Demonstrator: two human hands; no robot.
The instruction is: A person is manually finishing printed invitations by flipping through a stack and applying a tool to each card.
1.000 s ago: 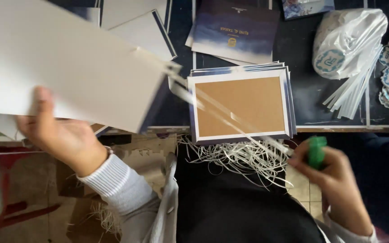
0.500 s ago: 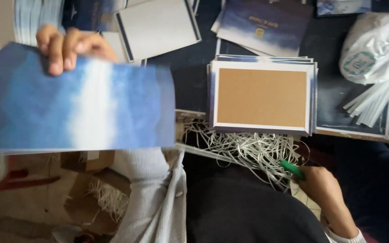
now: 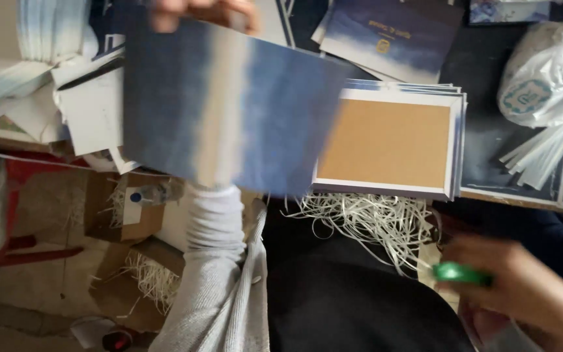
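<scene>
My left hand [image 3: 206, 13] grips the top edge of a large blue card with a pale band down its middle [image 3: 229, 107], holding it up over the desk's left side. The card partly covers a stack of cards whose top face is brown with a white border [image 3: 389, 143]. My right hand [image 3: 522, 290] is low at the right, blurred, closed around a small green object [image 3: 461, 274]. White shredded paper strips [image 3: 366, 225] hang off the desk edge below the stack.
Dark blue printed cards [image 3: 392, 32] lie at the back. A white plastic bag with paper strips [image 3: 545, 85] sits at the right. Piles of white sheets [image 3: 40, 72] crowd the left. Brown cardboard boxes with shredded filling [image 3: 131, 208] stand on the floor.
My left hand flipped the sheet from its white side to its blue side, then carried it rightward, over the brown-faced stack's edge. My right hand stayed low with the green object.
</scene>
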